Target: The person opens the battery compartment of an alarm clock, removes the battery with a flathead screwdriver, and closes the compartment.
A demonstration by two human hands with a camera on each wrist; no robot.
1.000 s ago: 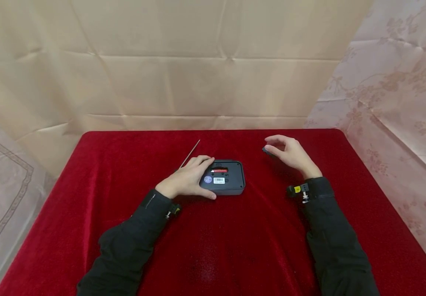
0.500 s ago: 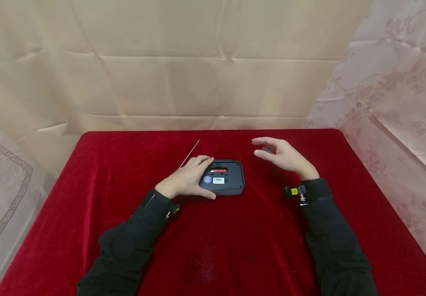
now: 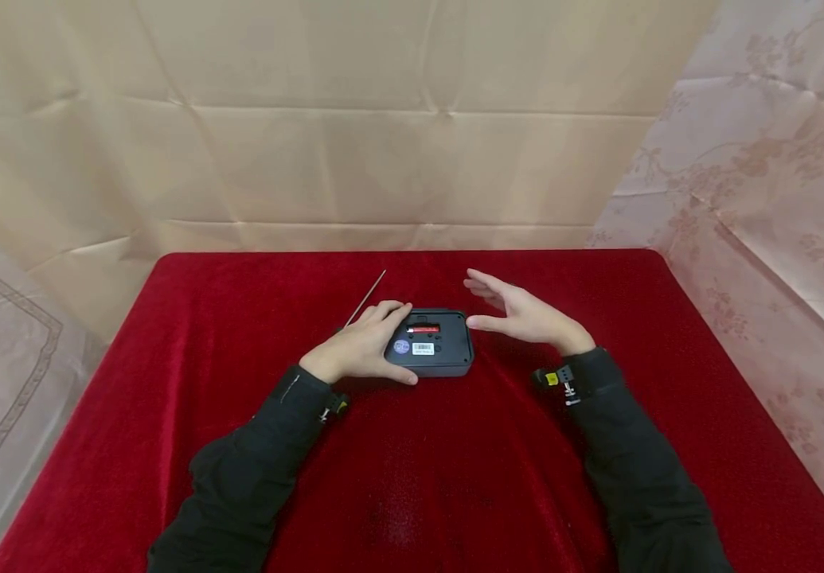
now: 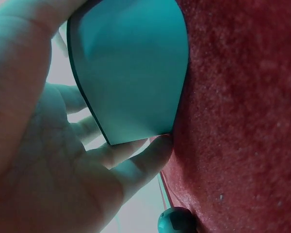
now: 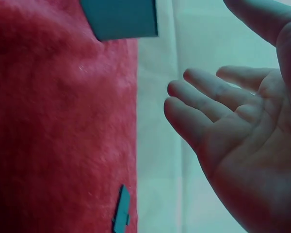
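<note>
A dark box-shaped device (image 3: 454, 350) lies with its labelled face up and its battery bay uncovered. One red battery (image 3: 423, 329) sits in the bay. My left hand (image 3: 365, 342) grips the device's left end, thumb on the near side and fingers on the far side; the left wrist view shows the device's smooth end (image 4: 131, 73) within that grasp. Just right of the device hovers my right hand (image 3: 526, 314), fingers extended and holding nothing. A small thin dark piece (image 5: 121, 211), possibly the battery cover, lies on the cloth in the right wrist view; the right hand hides it in the head view.
Beyond the left hand a thin metal rod (image 3: 367, 297) lies slanted; a dark rounded end (image 4: 177, 221) shows beside it in the left wrist view. Red cloth (image 3: 412, 477) covers the table. A beige curtain (image 3: 383, 159) hangs behind, and patterned fabric (image 3: 777, 199) at the right.
My right hand has let go of the small dark piece, straightened its fingers and moved left toward the device. The left hand and device have stayed in place.
</note>
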